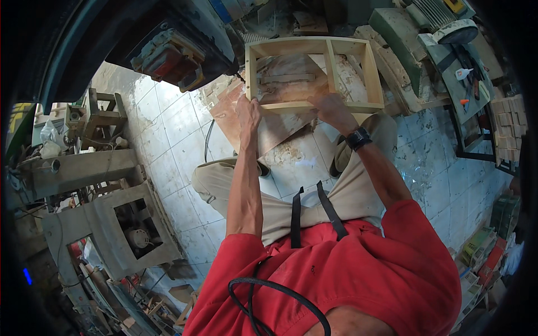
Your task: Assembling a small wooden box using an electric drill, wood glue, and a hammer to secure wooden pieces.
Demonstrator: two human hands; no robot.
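Head | wooden frame (332, 70) | against left hand (250, 115) | near rail (287, 106) in right hand (334, 113)

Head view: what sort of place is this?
Probably a woodworking shop: a divided wooden frame is in the person's hands, beside a dark machine with what looks like a drill bit, and pale wood-like blocks are stacked at the right.
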